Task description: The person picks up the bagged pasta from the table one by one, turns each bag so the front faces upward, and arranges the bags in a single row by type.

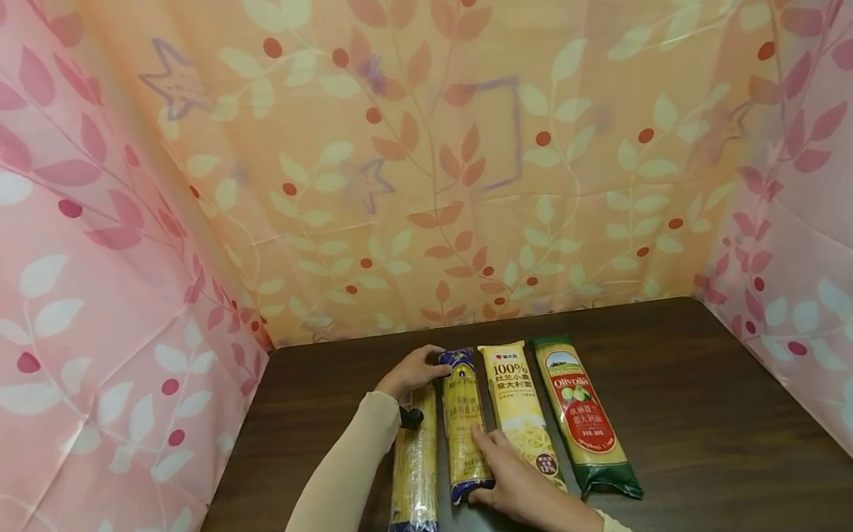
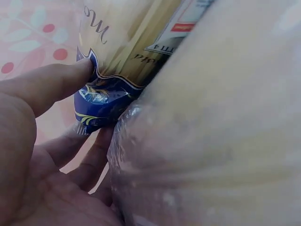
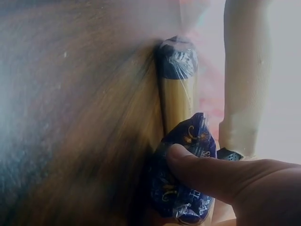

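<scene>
A spaghetti pack with blue ends (image 1: 464, 409) lies lengthwise on the table, both hands on it. My left hand (image 1: 412, 371) grips its far end; the left wrist view shows the thumb on one side of the blue wrapper (image 2: 106, 96) and the fingers on the other. Around the near end is my right hand (image 1: 514, 478), its thumb pressed on the crinkled blue wrapper (image 3: 183, 169) in the right wrist view. A second clear-wrapped spaghetti pack (image 1: 416, 484) lies just left, partly under the left wrist.
To the right lie a pale yellow pasta pack (image 1: 514, 401), its lower part partly behind the right hand, and a green-ended pack with a red label (image 1: 587, 420). All rest on a dark wooden table (image 1: 679, 413). Patterned curtains (image 1: 423, 132) enclose the back and sides.
</scene>
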{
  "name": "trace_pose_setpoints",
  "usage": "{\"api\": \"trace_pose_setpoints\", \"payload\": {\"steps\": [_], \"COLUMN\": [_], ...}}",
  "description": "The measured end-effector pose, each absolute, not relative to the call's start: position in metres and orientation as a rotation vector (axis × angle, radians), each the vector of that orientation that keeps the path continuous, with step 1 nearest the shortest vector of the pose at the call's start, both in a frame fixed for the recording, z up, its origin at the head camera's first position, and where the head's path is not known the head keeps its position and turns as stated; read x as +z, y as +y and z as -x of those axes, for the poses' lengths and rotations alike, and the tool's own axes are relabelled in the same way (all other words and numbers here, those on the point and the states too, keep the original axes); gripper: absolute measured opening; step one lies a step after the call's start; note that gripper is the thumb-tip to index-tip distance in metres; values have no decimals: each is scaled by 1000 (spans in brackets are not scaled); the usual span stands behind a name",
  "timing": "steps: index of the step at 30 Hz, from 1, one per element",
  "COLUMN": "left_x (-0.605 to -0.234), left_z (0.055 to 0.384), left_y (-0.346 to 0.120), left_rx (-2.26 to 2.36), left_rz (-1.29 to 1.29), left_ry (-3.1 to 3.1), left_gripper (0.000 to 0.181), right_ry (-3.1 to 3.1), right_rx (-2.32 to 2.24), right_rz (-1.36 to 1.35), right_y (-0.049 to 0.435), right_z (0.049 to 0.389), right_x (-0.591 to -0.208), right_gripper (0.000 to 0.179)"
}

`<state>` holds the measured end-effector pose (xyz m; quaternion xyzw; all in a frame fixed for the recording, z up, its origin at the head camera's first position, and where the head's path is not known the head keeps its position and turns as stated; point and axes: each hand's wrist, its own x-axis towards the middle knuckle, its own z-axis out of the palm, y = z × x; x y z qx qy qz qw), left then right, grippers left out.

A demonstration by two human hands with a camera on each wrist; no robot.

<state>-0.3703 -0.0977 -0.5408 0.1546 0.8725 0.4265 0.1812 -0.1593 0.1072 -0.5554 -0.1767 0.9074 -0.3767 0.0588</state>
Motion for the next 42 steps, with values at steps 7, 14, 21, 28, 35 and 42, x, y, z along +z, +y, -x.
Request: {"api": "trace_pose_setpoints", "payload": {"steps": [7, 14, 21, 28, 35, 42], "left_x": [-543, -545, -550, -550, -535, -531], "left_z": [366, 364, 365, 364, 352, 344], "left_y": [-99, -105, -112, -117, -125, -138], "left_rx": [1243, 1235, 1268, 1297, 1104, 935], "left_rz": [-382, -321, -346, -435, -487, -559], "left_ry": [2411, 2371, 2399, 2479, 2550, 2651], "left_gripper": [65, 67, 69, 72, 63, 51], "right_ry": [2770, 2745, 2750, 2742, 2777, 2801], "right_rx": [-1074, -988, -988, -1015, -1012, -940], "right_rz": [577, 572, 589, 573, 593, 603], "right_y": [108, 104, 101, 100, 101, 104], "right_z": [160, 161, 160, 159, 156, 149], "right_x": [-554, -554, -555, -558, -559, -551], "right_gripper": [109, 108, 108, 107, 107, 107]}}
